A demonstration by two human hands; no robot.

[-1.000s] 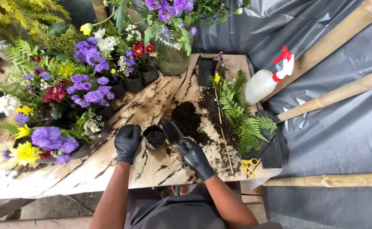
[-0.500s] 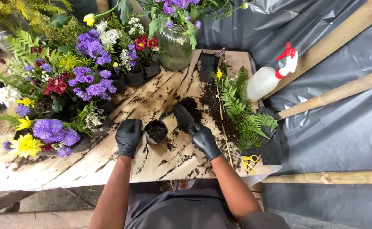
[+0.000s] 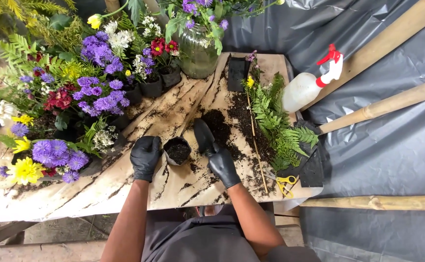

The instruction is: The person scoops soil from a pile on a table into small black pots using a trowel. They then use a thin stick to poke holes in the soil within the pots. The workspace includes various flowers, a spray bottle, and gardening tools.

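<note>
Both my hands wear black gloves. My left hand [image 3: 145, 156] grips the side of a small black pot [image 3: 177, 150] partly filled with dark soil, standing on the pale wooden table [image 3: 101, 189]. My right hand [image 3: 223, 167] is closed on the handle of a black trowel [image 3: 203, 136]. The trowel's blade points away from me, next to a heap of loose soil [image 3: 222, 123] just right of the pot.
Potted purple, yellow, red and white flowers [image 3: 91, 92] crowd the table's left and back. A glass jar of stems [image 3: 198, 51] stands at the back. Fern fronds [image 3: 275, 121], a thin stick, yellow scissors [image 3: 286, 182] and a white spray bottle [image 3: 307, 87] lie right.
My right hand has swung the trowel from over the pot to the soil heap on the right. My left hand has stayed on the pot.
</note>
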